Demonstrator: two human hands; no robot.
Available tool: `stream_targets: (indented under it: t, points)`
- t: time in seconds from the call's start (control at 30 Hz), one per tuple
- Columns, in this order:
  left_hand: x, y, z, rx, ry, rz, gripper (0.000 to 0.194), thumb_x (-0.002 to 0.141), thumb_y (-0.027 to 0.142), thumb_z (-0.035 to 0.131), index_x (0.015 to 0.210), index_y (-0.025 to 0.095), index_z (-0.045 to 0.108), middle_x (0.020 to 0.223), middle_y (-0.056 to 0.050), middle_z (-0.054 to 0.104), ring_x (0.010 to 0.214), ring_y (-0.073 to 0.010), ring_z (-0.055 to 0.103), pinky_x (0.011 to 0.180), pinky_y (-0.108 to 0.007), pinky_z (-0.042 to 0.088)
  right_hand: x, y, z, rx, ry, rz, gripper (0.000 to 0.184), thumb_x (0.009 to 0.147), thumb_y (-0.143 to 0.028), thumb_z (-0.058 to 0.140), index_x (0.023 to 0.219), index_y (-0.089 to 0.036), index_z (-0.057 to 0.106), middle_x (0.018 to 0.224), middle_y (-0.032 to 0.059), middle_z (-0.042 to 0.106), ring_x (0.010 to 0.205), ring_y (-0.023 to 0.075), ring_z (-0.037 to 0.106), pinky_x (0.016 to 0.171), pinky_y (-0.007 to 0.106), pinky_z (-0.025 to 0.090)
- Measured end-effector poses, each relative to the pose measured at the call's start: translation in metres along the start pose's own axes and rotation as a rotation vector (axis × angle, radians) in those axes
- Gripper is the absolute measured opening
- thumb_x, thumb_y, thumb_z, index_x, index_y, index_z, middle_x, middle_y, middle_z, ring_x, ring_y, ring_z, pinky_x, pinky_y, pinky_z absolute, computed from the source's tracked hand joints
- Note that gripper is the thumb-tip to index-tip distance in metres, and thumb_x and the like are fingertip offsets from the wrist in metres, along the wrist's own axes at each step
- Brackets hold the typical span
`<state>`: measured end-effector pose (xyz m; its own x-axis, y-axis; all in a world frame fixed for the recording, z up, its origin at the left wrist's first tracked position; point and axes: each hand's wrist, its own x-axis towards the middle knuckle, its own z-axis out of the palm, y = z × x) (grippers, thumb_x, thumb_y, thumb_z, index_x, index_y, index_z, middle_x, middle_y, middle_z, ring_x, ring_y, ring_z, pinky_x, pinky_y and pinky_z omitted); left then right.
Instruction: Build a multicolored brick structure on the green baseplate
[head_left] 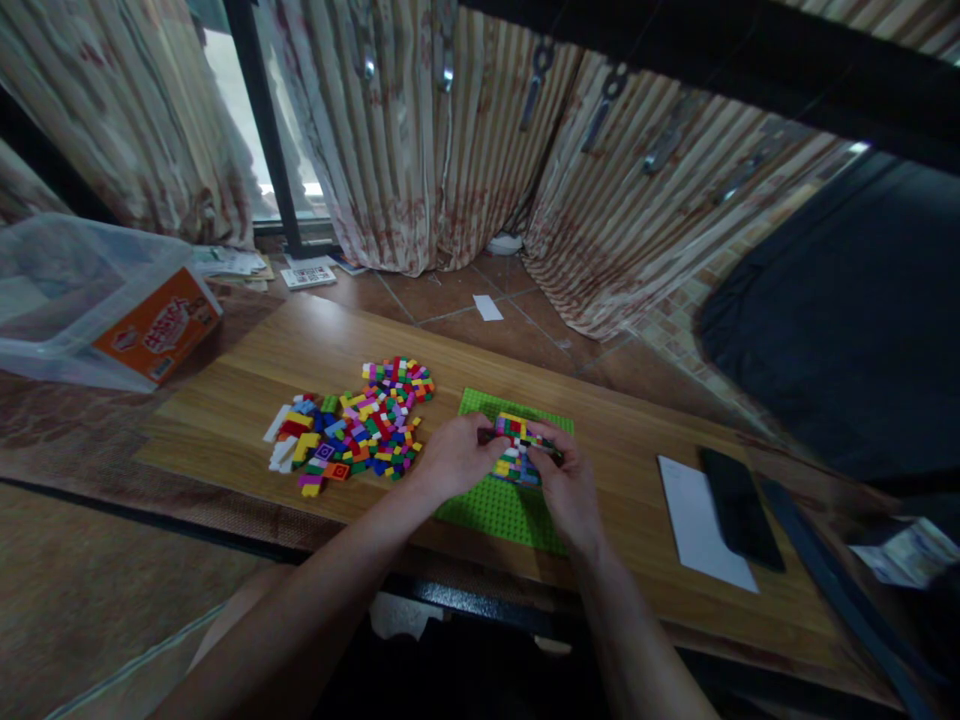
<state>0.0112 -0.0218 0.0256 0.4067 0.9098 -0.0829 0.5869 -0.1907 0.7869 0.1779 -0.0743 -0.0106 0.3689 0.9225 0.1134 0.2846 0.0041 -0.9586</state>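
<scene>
A build of many-coloured toy bricks [517,465] sits on a green studded baseplate [495,510]. My left hand [466,455] comes in from its left side, thumb and fingers closed together at the edge of the build. From the right, my right hand [570,485] meets the same build, its thumb and forefinger bent inward and pressed close. The fingertips of both hands nearly meet over the bricks. Whatever small piece lies between them is too small and dark to make out. The fingers cover part of the build.
Loose toy bricks [367,430] lie heaped left of the baseplate on the wooden board [607,430]. On the right are a white paper [697,530] and a black phone [741,508]. A clear plastic bin [90,310] stands far left; curtains [405,150] hang behind.
</scene>
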Motion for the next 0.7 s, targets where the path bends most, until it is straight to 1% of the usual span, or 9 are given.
stream_targets:
  t: [0.17, 0.37, 0.57, 0.7]
  points:
    - [-0.0007, 0.0017, -0.0009, 0.012, 0.001, -0.007, 0.030, 0.089, 0.037, 0.054, 0.097, 0.014, 0.072, 0.087, -0.008, 0.075, 0.074, -0.0190, 0.067, 0.067, -0.029, 0.049, -0.0024, -0.0047, -0.0006, -0.014, 0.013, 0.003, 0.030, 0.076, -0.034, 0.063, 0.101, -0.025, 0.075, 0.126, 0.0082, 0.062, 0.118, 0.0277, 0.057, 0.103, 0.050, 0.044]
    - [-0.0029, 0.0045, -0.0031, 0.026, -0.005, -0.006, 0.029, 0.090, 0.036, 0.053, 0.096, 0.015, 0.072, 0.089, -0.007, 0.076, 0.077, -0.0196, 0.068, 0.067, -0.029, 0.049, -0.0060, -0.0062, 0.0031, -0.063, 0.040, -0.059, 0.029, 0.078, -0.036, 0.064, 0.102, -0.024, 0.074, 0.127, 0.0097, 0.061, 0.121, 0.0274, 0.056, 0.105, 0.049, 0.042]
    - [-0.0025, 0.0030, -0.0020, 0.025, -0.001, -0.018, 0.031, 0.089, 0.038, 0.054, 0.098, 0.015, 0.072, 0.091, -0.008, 0.076, 0.078, -0.0202, 0.068, 0.067, -0.029, 0.048, -0.0073, -0.0067, 0.0057, -0.063, 0.039, -0.040, 0.030, 0.079, -0.037, 0.067, 0.105, -0.022, 0.074, 0.129, 0.0110, 0.059, 0.121, 0.0273, 0.056, 0.103, 0.047, 0.045]
    - [-0.0019, 0.0033, -0.0016, 0.013, -0.005, -0.019, 0.030, 0.089, 0.039, 0.054, 0.097, 0.015, 0.072, 0.091, -0.008, 0.076, 0.079, -0.0205, 0.068, 0.066, -0.029, 0.048, -0.0064, -0.0065, 0.0046, -0.065, 0.029, -0.035, 0.031, 0.078, -0.037, 0.067, 0.105, -0.024, 0.074, 0.129, 0.0102, 0.059, 0.122, 0.0271, 0.056, 0.104, 0.048, 0.044]
